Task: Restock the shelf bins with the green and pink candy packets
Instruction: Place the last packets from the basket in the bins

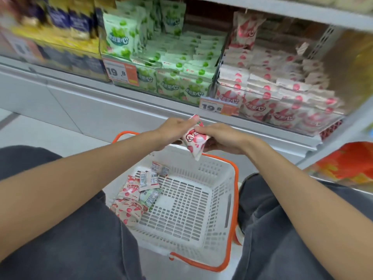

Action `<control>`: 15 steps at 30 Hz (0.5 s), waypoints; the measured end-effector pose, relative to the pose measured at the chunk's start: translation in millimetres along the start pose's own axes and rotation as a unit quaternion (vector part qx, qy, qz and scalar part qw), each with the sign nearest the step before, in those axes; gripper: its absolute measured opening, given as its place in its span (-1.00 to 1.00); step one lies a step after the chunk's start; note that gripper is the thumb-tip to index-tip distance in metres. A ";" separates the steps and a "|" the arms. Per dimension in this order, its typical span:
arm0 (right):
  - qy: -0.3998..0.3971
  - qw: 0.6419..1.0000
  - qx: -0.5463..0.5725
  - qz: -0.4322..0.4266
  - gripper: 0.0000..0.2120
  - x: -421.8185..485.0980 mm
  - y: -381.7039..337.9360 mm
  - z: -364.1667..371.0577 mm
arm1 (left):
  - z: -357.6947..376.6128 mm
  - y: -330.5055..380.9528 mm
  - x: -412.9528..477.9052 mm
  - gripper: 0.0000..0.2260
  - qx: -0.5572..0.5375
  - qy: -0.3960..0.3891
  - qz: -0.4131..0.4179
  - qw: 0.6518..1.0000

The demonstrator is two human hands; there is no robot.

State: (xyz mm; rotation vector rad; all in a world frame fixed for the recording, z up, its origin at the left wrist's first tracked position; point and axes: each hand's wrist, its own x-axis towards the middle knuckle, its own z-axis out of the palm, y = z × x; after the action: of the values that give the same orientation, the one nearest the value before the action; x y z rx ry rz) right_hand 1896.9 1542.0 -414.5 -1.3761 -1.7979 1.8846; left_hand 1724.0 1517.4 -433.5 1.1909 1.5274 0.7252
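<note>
The left hand's [171,134] fingers [186,123] are clamped on the upper end of a pink packet [193,141], and the right hand's [224,140] fingers [202,129] are curled round its middle from the other side. The two sets of fingers nearly meet over it. The thumbs and the underside of the grip are hidden behind the backs of the hands. A scrap of green shows just beside the right fingers at the packet's top; I cannot tell whether it is print or a second packet tucked behind. The packet's lower corner hangs free below the fingers.

Straight below the fingers sits a white basket [222,166] with orange handles [232,219], standing on the floor between the person's bent knees. A small heap of spare packets [131,197] lies in the corner under the left forearm – mostly pink, at least one green, some turned back-side up so that only labels show.

Beyond the fingers, on the shelf, stands the pink bin [272,87], up and to the right of them, and the green bin [177,63] up and to the left; both hold rows of packets. A price tag [219,108] hangs just above the fingers, cut off at its lower edge, and another [121,72] fronts the green bin. Further left, blue and yellow goods [66,21] are too blurred to read – the same goes for an orange bag [347,164] cut off at the right edge.
</note>
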 end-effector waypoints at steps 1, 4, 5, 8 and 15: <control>0.011 1.000 -0.023 -0.014 -0.57 -1.2 -0.5 -1.4 | 2.9 -1.6 1.4 -0.44 -0.013 -0.001 0.008 1.000; 0.095 0.993 -0.048 -0.059 -0.67 -3.4 -5.2 -1.1 | 6.0 -0.7 6.8 -0.44 -0.011 0.044 0.054 0.997; 0.127 0.989 -0.029 -0.073 -0.67 -3.4 -8.2 0.9 | 7.5 0.8 10.0 -0.45 -0.008 0.084 0.072 0.994; 0.183 0.974 0.103 -0.080 -0.63 -1.9 -16.1 5.7 | 12.9 5.8 13.8 -0.51 -0.024 0.212 0.089 0.973; 0.169 0.980 0.024 -0.098 -0.74 -11.0 -28.8 -9.0 | 11.4 11.9 17.2 -0.56 -0.181 0.210 0.000 0.961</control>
State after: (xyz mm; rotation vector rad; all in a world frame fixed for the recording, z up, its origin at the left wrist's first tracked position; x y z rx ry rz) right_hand 1896.7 1547.5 -382.9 -1.3501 -1.6404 1.4830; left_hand 1738.8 1536.1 -432.3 0.7926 1.6399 1.2577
